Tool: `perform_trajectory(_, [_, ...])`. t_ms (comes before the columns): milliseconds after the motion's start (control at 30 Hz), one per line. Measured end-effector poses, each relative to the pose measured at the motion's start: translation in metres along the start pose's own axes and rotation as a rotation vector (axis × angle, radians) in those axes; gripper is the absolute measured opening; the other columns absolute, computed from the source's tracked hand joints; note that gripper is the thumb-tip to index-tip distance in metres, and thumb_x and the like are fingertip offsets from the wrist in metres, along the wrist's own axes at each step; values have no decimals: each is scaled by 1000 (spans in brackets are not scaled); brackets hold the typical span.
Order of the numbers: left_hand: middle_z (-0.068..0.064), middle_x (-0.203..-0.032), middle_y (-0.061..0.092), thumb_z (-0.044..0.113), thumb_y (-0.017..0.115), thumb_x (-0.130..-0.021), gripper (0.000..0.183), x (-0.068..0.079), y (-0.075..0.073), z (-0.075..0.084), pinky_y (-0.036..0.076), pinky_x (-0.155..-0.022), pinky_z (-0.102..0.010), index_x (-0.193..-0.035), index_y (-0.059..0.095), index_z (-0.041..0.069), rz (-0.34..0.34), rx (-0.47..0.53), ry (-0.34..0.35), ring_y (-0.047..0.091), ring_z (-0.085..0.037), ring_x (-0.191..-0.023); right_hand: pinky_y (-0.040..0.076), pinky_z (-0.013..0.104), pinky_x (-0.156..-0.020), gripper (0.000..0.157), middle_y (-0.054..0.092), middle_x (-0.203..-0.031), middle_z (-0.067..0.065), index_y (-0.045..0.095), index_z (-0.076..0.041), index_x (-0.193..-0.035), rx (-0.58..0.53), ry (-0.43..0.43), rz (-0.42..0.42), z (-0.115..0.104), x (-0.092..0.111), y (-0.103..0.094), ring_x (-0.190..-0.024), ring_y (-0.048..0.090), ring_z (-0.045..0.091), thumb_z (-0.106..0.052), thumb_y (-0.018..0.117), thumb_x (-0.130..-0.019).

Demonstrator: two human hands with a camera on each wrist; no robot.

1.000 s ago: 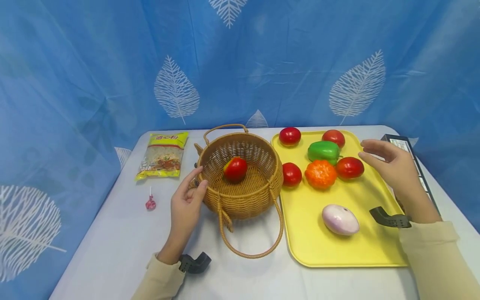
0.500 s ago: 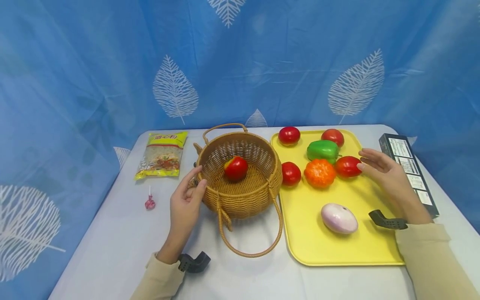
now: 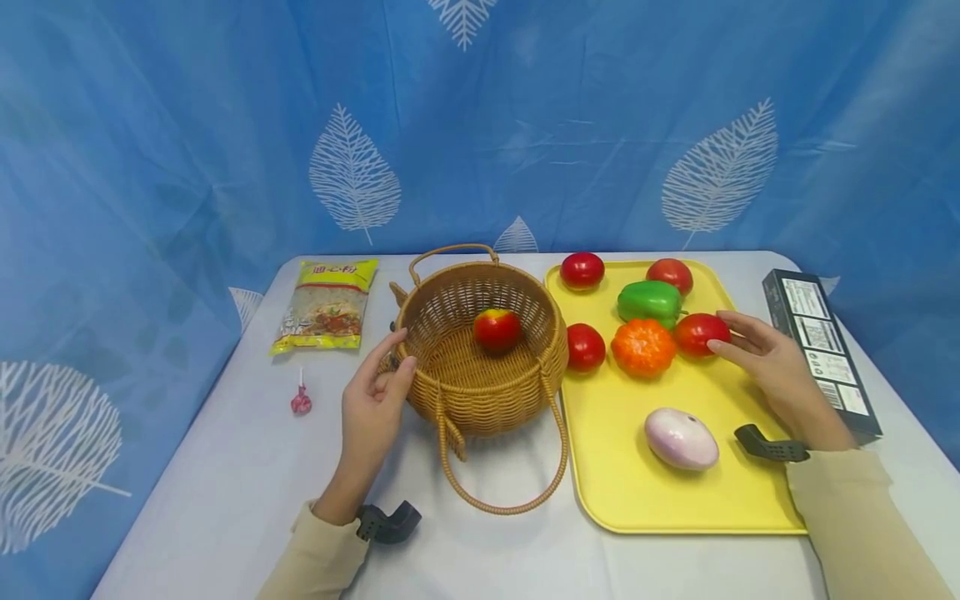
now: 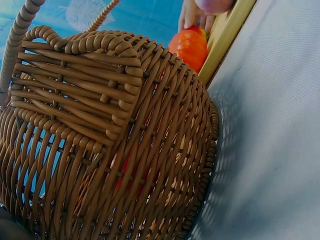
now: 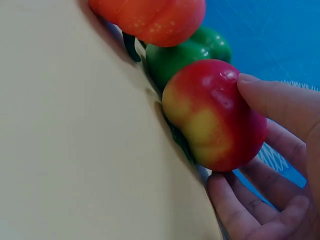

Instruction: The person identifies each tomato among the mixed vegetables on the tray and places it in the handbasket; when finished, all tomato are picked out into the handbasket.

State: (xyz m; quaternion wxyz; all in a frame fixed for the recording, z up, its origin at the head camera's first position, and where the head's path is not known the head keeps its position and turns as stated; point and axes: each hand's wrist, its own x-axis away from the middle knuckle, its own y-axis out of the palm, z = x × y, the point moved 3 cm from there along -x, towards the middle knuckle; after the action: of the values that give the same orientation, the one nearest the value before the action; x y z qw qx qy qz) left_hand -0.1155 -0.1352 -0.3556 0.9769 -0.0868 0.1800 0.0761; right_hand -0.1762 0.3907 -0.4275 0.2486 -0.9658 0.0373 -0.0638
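My left hand (image 3: 373, 398) rests at the left side of a brown wicker basket (image 3: 487, 408), index fingertip and thumb right at the rim. One red-and-yellow apple (image 3: 497, 331) lies inside it. On the yellow tray (image 3: 622, 492), my right hand (image 3: 772, 367) holds another red-and-yellow apple (image 5: 215, 115) between thumb and fingers. Beside that apple are a ribbed orange pumpkin (image 3: 643, 347) and a green bell pepper (image 3: 649, 302). The left wrist view shows mostly the basket's woven side (image 4: 165, 135); my left fingers are hidden there.
More red round pieces, one a red fruit (image 3: 586, 347), lie along the tray's left and back. A white-purple eggplant (image 3: 681, 439) lies nearer the front. A black box (image 3: 823, 350) stands right of the tray. At the left are a yellow food packet (image 3: 327, 305) and a lollipop (image 3: 301, 402).
My right hand has moved left and down onto the apple at the tray's right and taken hold of it. The apple in the basket has rolled to the right. My left hand stays at the basket.
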Motion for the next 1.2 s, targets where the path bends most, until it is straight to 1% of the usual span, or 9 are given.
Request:
perform_trajectory(133, [5,-54,32,7,63,-102,38,0,0,1,22,-43,-22,-140,61,8,-4,3,-11,27,-3,-47,44,10,-92,73,38,-160,9,38,-29,-159,4,16,-2,0,1,0,-141,42,29,-53,66,-96])
perform_trajectory(267, [6,-54,31,7,63,-102,38,1,0,4,22,-43,-22,-140,61,7,-5,10,-11,27,-3,-47,44,9,-91,70,39,-159,9,40,-28,-158,-6,-6,5,0,0,0,-139,45,25,-49,66,-97])
perform_trajectory(367, [7,-54,31,7,63,-102,38,1,0,5,22,-43,-22,-140,61,6,-4,11,-13,27,-2,-47,44,8,-90,67,40,-159,8,41,-27,-158,-15,-17,11,0,0,1,-137,47,20,-46,66,-98])
perform_trajectory(467, [7,-54,32,7,63,-102,38,1,0,6,21,-43,-21,-140,61,5,-2,7,-16,27,-2,-47,44,7,-89,68,39,-159,9,40,-25,-158,-12,-21,10,1,0,1,-137,47,20,-46,66,-98])
perform_trajectory(633, [7,-54,31,7,63,-102,38,2,0,6,21,-42,-21,-140,61,4,-2,9,-11,27,-1,-46,43,7,-89,72,36,-160,12,38,-23,-159,-15,-7,1,0,0,1,-141,43,28,-48,66,-98])
perform_trajectory(800, [8,-54,31,7,63,-102,38,2,1,5,21,-42,-21,-140,61,5,-6,15,-10,26,-1,-46,44,7,-88,74,36,-161,11,38,-28,-159,-24,12,20,-4,3,0,-141,42,30,-52,67,-96])
perform_trajectory(967, [7,-54,31,7,62,-102,38,1,1,6,22,-42,-22,-140,60,4,-7,11,-16,27,-2,-46,44,6,-86,73,39,-160,5,39,-32,-158,-52,10,57,-8,6,-1,-139,44,24,-52,68,-94])
perform_trajectory(1067, [7,-54,31,7,62,-102,38,1,0,3,22,-42,-22,-140,60,5,-5,10,-21,27,-2,-46,45,7,-86,71,40,-159,3,39,-31,-158,-93,-6,78,-10,8,-4,-139,43,22,-48,69,-95])
perform_trajectory(1200, [5,-53,32,8,63,-102,40,-1,-1,-14,21,-41,-23,-142,60,10,-2,8,-27,27,-3,-45,46,8,-85,70,40,-159,1,40,-30,-158,-146,-29,116,-13,9,-8,-142,41,23,-43,70,-96])
